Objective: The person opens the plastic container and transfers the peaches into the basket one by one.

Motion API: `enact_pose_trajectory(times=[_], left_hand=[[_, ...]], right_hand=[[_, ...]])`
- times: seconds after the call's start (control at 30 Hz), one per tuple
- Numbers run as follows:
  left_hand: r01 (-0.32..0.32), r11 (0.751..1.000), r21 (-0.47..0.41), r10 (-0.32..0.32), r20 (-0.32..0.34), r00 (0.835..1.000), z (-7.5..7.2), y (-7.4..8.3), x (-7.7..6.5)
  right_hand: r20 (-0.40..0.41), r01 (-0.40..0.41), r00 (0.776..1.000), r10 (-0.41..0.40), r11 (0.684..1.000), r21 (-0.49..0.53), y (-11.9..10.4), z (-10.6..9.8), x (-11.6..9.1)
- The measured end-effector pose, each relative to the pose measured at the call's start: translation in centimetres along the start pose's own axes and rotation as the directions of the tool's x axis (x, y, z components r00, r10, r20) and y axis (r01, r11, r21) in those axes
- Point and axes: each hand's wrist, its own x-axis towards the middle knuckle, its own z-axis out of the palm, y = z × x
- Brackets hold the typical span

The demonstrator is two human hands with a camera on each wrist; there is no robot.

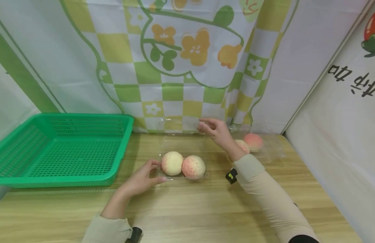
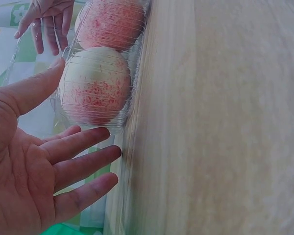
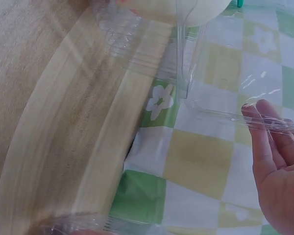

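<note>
A clear plastic clamshell box (image 1: 182,141) stands with its lid raised in front of the curtain. In its base sit two peach-like balls, a cream one (image 1: 172,163) and a pink-speckled one (image 1: 194,167). My left hand (image 1: 142,180) is at the box's left end, its thumb by the front edge and its fingers spread, straight and loose in the left wrist view. At the raised lid's upper right edge is my right hand (image 1: 217,132). In the right wrist view its straight fingers (image 3: 257,142) meet the lid's rim (image 3: 225,115).
A green plastic basket (image 1: 81,141) stands on the left of the wooden table (image 1: 181,209). Behind my right forearm, a second clear box (image 1: 272,148) holds two more peach-like balls (image 1: 253,142). A checked, flowered curtain (image 1: 163,92) hangs along the back; a white wall is at right.
</note>
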Motion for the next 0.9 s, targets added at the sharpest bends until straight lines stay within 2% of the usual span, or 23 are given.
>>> enact_pose_trajectory(times=[0.6,0.9], left_hand=[[0.011,1.0,-0.012,-0.011,-0.008,1.0,0.1,-0.1,0.0],[0.021,1.0,-0.011,-0.021,-0.012,1.0,0.2,0.0,-0.1]], right_hand=[[-0.014,-0.104,0.994,0.108,0.981,0.163,1.6,0.6,1.0],[0.015,-0.218,0.976,0.218,0.964,0.154,2.2,0.5,0.8]])
